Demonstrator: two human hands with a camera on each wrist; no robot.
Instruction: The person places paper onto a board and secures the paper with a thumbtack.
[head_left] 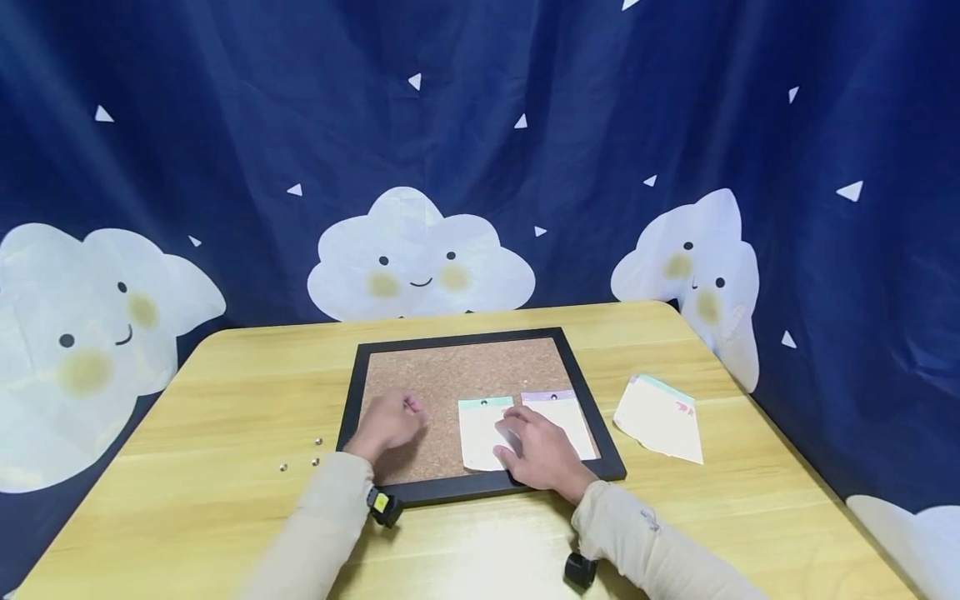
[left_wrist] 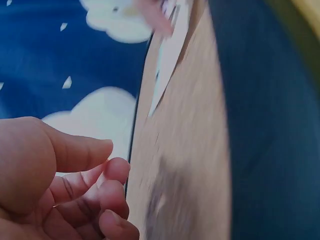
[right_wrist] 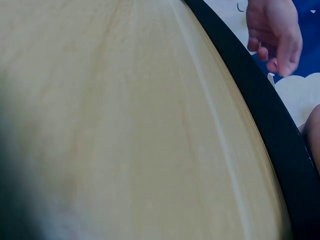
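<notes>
A black-framed cork board [head_left: 420, 362] lies on the table. On it are a green-topped paper note [head_left: 478, 437] and a purple-topped note [head_left: 573, 417], each with a small silver tack at its top edge. My right hand [head_left: 543, 450] rests over the green-topped note, fingers bent loosely; its fingertips partly hide the paper. Above the board's left part hovers my left hand [head_left: 390, 423], blurred. In the left wrist view, the left hand's [left_wrist: 75, 185] fingers curl loosely with the thumb near the index fingertip, and nothing shows between them.
Several notes [head_left: 663, 421] lie in a loose pile right of the board. Three silver tacks [head_left: 316, 462] sit on the wooden table [head_left: 225, 392] to its left. A dark blue curtain [head_left: 450, 150] with cloud faces hangs behind the table.
</notes>
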